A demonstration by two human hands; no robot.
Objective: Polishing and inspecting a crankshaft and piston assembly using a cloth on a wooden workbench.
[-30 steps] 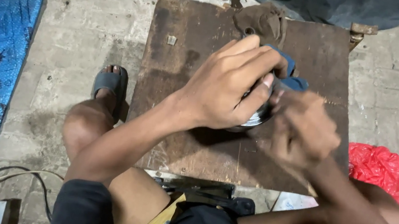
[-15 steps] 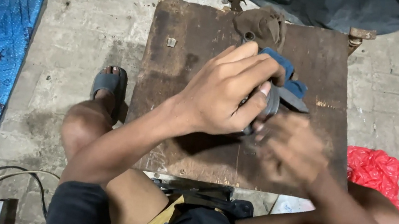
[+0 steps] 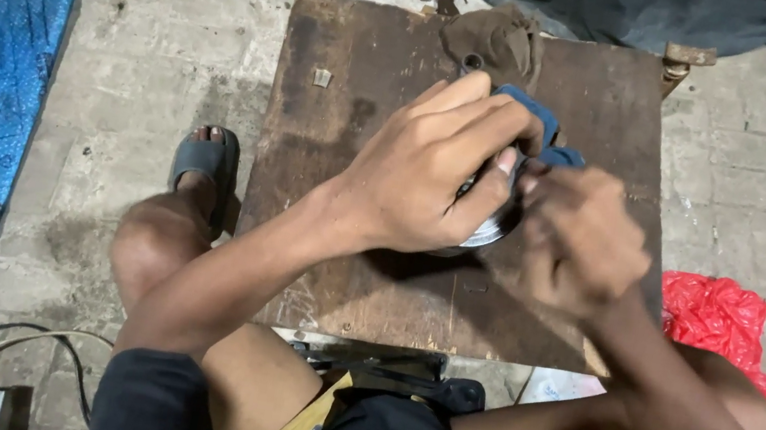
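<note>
Two hands working a round metal part on a worn wooden worktop (image 3: 346, 260).

The left hand (image 3: 429, 176) has its grip closed over the round metal part (image 3: 487, 233) at the worktop's middle; the right hand (image 3: 574, 236), blurred, pinches a blue cloth (image 3: 531, 116) against it. A brown rag (image 3: 495, 40) lies just behind.

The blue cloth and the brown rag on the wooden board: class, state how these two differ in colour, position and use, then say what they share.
Colour: the blue cloth is bright blue; the brown rag is dull brown, close to the board's tone. Position: the blue cloth sits mid-board between the left hand and right hand; the brown rag lies at the far edge. Use: the blue cloth is gripped by the hands; the brown rag lies untouched. Both are crumpled fabric.
</note>
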